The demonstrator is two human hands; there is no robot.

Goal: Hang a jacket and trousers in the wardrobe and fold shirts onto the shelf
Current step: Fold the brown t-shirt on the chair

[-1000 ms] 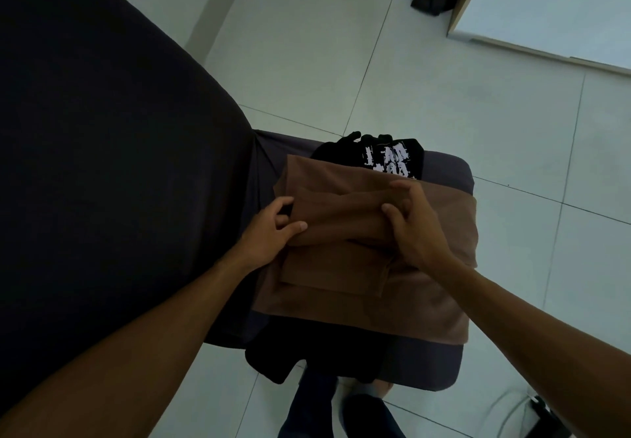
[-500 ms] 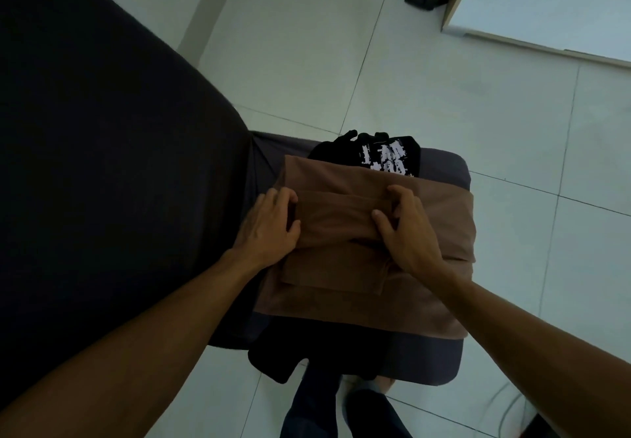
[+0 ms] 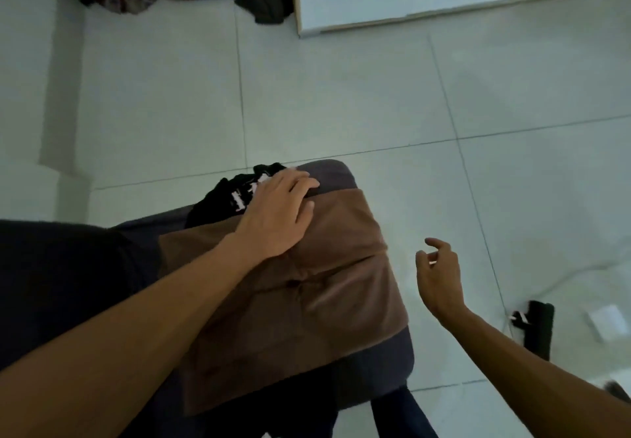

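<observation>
Head view, blurred: left hand (image 3: 273,214) flat, fingers spread, on the soft folded brown shirt (image 3: 307,301) at frame centre, partly hiding a black printed shirt (image 3: 228,195). Right hand (image 3: 438,277) hovers, fingers loosely curled, holding nothing.

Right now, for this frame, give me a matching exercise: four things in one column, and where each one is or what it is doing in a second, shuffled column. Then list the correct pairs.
Things:
1. left hand
2. right hand
3. brown shirt
4. black printed shirt

States:
A. partly tucked under the brown cloth at the seat's far edge
B. in the air beside the seat, fingers loosely curled, holding nothing
C. pressed flat on cloth
D. spread folded over the dark seat

Pairs: 1-C, 2-B, 3-D, 4-A
</observation>
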